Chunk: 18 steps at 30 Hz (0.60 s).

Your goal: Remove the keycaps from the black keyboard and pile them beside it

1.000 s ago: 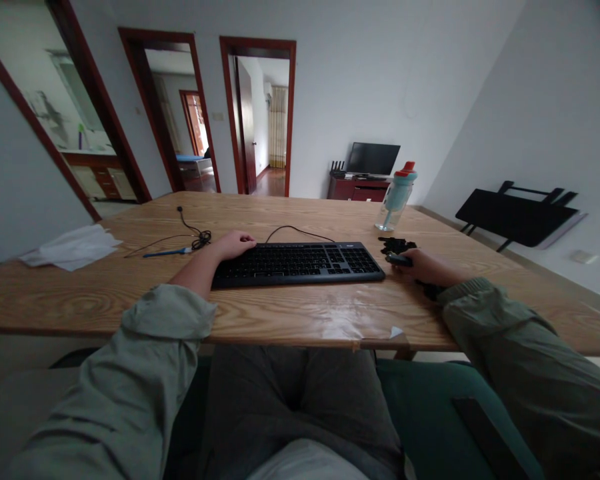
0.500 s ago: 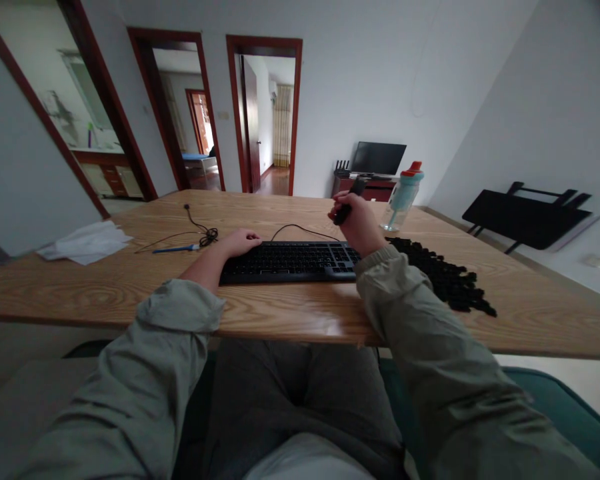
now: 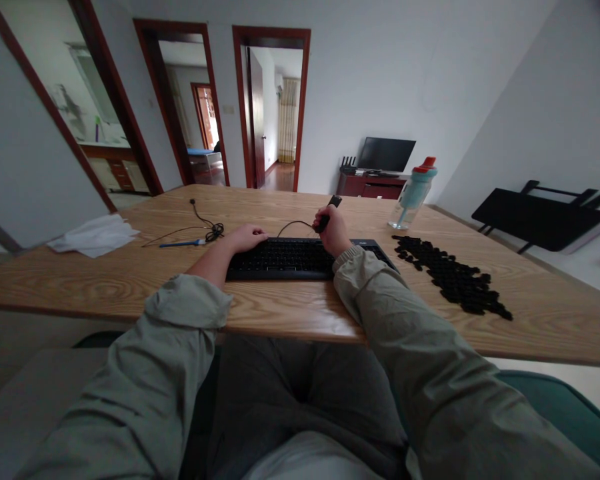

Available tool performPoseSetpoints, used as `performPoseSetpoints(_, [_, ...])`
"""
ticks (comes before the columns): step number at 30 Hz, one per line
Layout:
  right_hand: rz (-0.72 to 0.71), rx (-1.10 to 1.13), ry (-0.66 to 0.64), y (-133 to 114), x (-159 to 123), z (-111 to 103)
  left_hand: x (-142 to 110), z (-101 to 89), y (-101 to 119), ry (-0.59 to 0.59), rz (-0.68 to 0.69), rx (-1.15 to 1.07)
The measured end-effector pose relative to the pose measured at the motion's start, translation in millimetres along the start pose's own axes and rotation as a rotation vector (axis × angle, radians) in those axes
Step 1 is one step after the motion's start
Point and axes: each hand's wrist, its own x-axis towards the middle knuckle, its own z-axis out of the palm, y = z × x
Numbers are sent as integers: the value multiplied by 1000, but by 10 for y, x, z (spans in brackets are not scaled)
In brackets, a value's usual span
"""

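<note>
A black keyboard [image 3: 295, 259] lies near the table's front edge. My left hand [image 3: 249, 237] rests on its upper left corner, fingers curled over the far edge. Above the keyboard's right part, my right hand [image 3: 333, 230] is closed round a dark, stubby tool [image 3: 335, 201] whose top end sticks up out of the fist. What kind of tool it is I cannot make out; its lower end points toward the keys. To the right lies a spread of small black pieces [image 3: 450, 273] that look like keycaps. My right forearm covers part of the keyboard's right end.
A blue-handled brush [image 3: 180, 243] and a coiled black cable [image 3: 214, 231] lie left of the keyboard. White paper tissues [image 3: 94, 236] are farther left. A clear bottle with a red lid [image 3: 414, 192] stands at the back right of the wooden table [image 3: 290, 310].
My right hand has moved left and a little down with the dark tool, showing more of the keyboard's right end. My left hand stays on the corner. The view has shifted slightly.
</note>
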Motion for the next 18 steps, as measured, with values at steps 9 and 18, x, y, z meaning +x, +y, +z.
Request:
performPoseSetpoints(9, [-103,-135,-2,31,-44,-36,-14,-3,38,5,-15,12])
performPoseSetpoints(18, [-176,-141,323,51,-115,34,14,8,-5,-4,-10,-4])
